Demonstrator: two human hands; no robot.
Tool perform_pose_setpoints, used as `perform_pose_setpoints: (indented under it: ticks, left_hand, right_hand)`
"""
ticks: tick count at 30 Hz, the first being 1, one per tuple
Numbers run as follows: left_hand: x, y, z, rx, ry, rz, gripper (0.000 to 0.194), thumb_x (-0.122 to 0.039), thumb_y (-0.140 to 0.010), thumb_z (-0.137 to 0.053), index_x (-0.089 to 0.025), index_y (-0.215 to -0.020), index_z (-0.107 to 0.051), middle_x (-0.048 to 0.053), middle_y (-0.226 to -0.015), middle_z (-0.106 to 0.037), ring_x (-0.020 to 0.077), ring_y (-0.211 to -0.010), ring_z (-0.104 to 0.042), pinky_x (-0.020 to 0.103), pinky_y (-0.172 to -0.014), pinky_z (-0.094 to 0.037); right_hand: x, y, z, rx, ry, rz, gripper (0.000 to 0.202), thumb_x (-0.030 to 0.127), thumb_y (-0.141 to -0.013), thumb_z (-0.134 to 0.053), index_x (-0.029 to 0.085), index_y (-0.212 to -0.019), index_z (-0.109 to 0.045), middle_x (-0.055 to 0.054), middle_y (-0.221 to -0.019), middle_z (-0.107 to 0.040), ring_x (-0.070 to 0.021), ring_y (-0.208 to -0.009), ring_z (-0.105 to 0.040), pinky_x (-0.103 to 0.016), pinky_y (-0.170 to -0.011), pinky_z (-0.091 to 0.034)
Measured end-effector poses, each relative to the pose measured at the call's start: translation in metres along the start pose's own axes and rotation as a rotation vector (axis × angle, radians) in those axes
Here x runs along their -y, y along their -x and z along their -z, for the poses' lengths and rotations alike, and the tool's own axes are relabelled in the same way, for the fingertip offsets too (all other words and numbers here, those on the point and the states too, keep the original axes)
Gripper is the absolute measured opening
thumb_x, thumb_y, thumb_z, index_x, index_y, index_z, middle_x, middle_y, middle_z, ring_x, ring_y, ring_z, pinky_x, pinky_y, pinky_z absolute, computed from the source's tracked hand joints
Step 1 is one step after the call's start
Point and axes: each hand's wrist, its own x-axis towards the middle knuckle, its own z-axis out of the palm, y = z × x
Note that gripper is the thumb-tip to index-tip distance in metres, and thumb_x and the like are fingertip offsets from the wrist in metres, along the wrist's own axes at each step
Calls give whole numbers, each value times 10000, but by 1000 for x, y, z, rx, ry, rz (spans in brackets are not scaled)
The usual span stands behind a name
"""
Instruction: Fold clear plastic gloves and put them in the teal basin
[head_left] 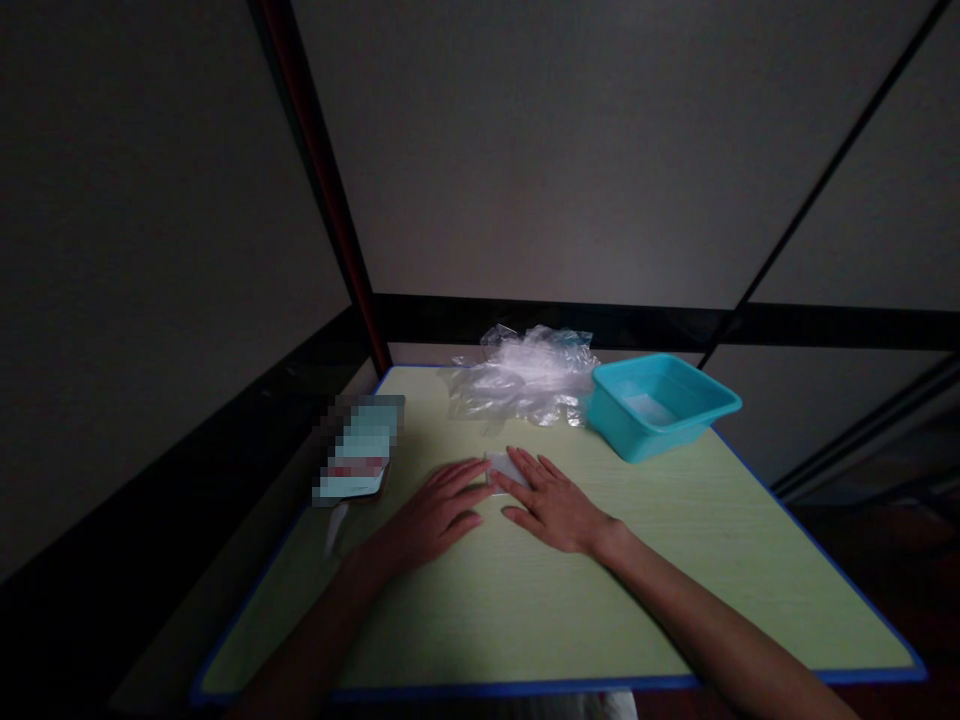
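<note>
A small white rectangular piece point(501, 464), flat and thin like a card or packet, lies on the light green table point(465, 630). My left hand point(441, 508) rests at its left edge with fingers stretched out, the fingertips touching it. From the other side my right hand point(553, 503) lies flat, its spread fingers covering the right part of the piece. Neither hand wraps around anything. What the piece is exactly cannot be made out under the fingers.
Behind the hands lies a heap of clear plastic bags point(529, 375). A turquoise basin point(637, 445) with something whitish inside stands at the back right. At the left edge is a blurred-out pale blue item point(367, 450), with a white strip point(336, 528) nearby. Wall panels rise behind.
</note>
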Motion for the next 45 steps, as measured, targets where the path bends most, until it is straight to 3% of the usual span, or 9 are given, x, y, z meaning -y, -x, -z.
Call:
perform_pose_setpoints:
  ticks: [5,13,17,20,23,27,35,45]
  left_hand:
    - [2,-1,-5,9,-38,-31,310,-274,-848,-440,-247,-1146,-520,67,-1331,-357,207,-1217,-301,388,-990,-270]
    - [0,1,2,-50,-34,7,237,-241,-840,-449,-228,-1011,-612,70,-1290,-403,206,-1190,-336,377,-970,-308]
    - [2,0,0,-82,-37,3,212,-231,-837,-446,-215,-939,-631,61,-1257,-443,200,-1165,-371,372,-968,-316]
    - [0,-4,-6,-133,-55,36,238,-225,-841,-425,-188,-1015,-583,75,-1245,-462,193,-1160,-384,367,-977,-309]
    - [-6,-13,-14,-165,-103,83,391,-260,-843,-416,-140,-1214,-413,111,-1318,-380,193,-1220,-312,374,-1004,-271]
    - [-15,-26,-23,-100,-200,112,547,-321,-841,-405,-79,-1306,-248,150,-1382,-244,204,-1281,-176,385,-1036,-195]
    - [-10,-29,-34,-9,-247,106,522,-351,-876,-322,-77,-1311,-232,144,-1388,-229,198,-1288,-138,368,-1037,-171]
    - [-12,-30,-30,32,-259,112,539,-391,-875,-308,-77,-1309,-246,142,-1382,-244,205,-1284,-160,369,-1032,-168]
  right_hand:
    - [0,0,0,-7,2,0,517,465,-875,-296,248,-1339,-230,-111,-1417,-125,-238,-1288,-100,-446,-1008,-187]
    - [1,1,-1,-18,8,-12,505,467,-874,-298,249,-1327,-263,-115,-1412,-139,-236,-1287,-110,-441,-1006,-194]
    - [-1,1,-4,-36,10,-15,593,493,-867,-279,156,-1348,-204,-141,-1402,-157,-228,-1288,-109,-429,-1018,-187]
    - [-2,1,-6,-73,-2,-19,677,523,-858,-250,66,-1348,-158,-166,-1397,-154,-218,-1289,-112,-410,-1027,-191]
    - [-2,0,-6,-112,4,-18,699,526,-854,-250,30,-1339,-164,-178,-1399,-128,-227,-1292,-80,-407,-1031,-188]
    - [0,-1,-6,-141,30,-8,688,516,-856,-256,25,-1333,-183,-180,-1398,-136,-237,-1292,-52,-428,-1035,-170]
    - [-1,0,-9,-110,40,-13,674,512,-861,-247,26,-1327,-206,-184,-1382,-187,-232,-1286,-113,-421,-1035,-179]
    - [0,0,-7,-82,35,-29,676,526,-860,-234,40,-1330,-217,-172,-1382,-196,-240,-1282,-131,-415,-1030,-192]
